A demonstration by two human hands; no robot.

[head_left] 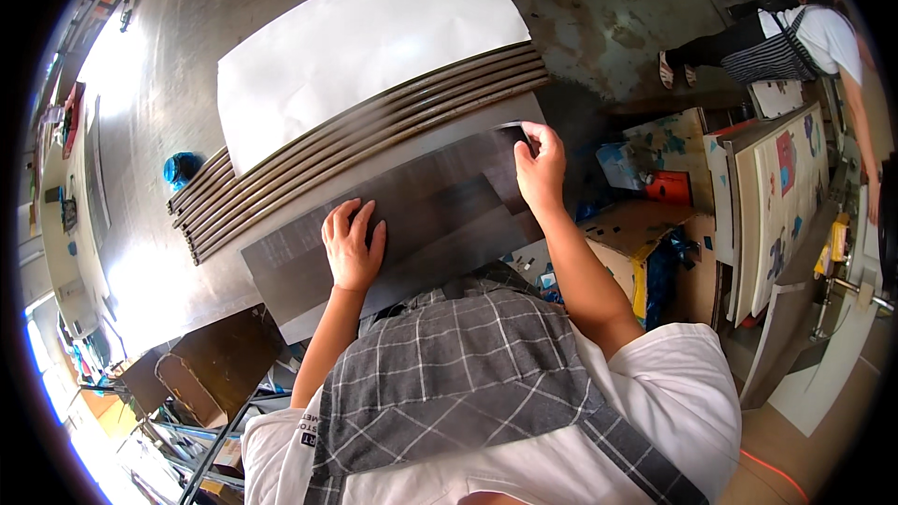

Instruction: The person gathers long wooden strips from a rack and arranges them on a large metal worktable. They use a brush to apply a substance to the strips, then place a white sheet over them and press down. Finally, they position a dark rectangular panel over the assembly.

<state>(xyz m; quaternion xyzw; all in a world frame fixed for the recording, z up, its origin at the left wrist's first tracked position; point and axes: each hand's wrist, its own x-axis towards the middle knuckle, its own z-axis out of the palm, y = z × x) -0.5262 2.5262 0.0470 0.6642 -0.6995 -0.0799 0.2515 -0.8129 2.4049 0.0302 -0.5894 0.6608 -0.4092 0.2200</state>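
Note:
A long dark grey sheet (435, 224) lies slantwise in front of me at the near edge of the worktable. My left hand (353, 248) rests on its left part, fingers spread and laid flat. At the far right corner of the sheet, my right hand (540, 168) pinches the edge between thumb and fingers; a thin bright rim shows there. Just beyond the sheet, several long dark rods (365, 136) lie side by side. Behind them, a large white sheet (374, 33) is spread out, partly touching the rods.
A blue wrapped roll (181, 170) sits by the rods' left ends on the grey table (154, 234). At right stand an open cardboard box (655, 224) with scraps and upright boards (781, 196). A co-worker (804, 42) in a striped apron stands at far right.

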